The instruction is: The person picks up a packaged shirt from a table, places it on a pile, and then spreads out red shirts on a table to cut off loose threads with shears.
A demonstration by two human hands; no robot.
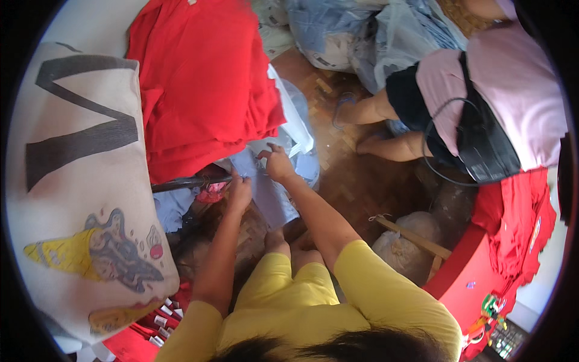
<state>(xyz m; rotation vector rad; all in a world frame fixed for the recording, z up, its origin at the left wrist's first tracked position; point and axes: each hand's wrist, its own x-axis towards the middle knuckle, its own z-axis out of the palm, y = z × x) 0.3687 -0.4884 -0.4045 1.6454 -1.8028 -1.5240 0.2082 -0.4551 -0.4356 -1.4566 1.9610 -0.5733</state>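
L hand (240, 188) and R hand (277, 163), seen from above on my remote feed. L hand: index finger raised, the others bent, fingertips at the pale blue cloth (268, 196); I can't tell if it pinches the fabric. R hand: index and thumb spread, other fingers curled; grip on the cloth likewise unclear to me. The cloth lies btwn and below both hands, hanging toward the wearer's knees; its upper part blends w/ the white sheet (295, 130) and I can't trace the join.

Just L of the L hand, a dark bar (187, 183), partly hidden by a red fabric pile (202, 84) that the upper edge of view crops. Under the bar, a pinkish-red bundle (211, 193), shadowed, kind unclear. Far L, a cream printed cloth (78, 199) w/ black shape and yellow cone drawing, its edge abutting the pile and limiting room on that side.

R of the hands, the widest visible stretch of parquet floor (329, 166), bounded by a co-worker (512, 90) in pink top (head cut off), plastic bags (386, 45) above and a wooden strip (416, 237) over a pale sack (407, 253) below. Lower R, red garments (512, 223), distorted by the fisheye rim.
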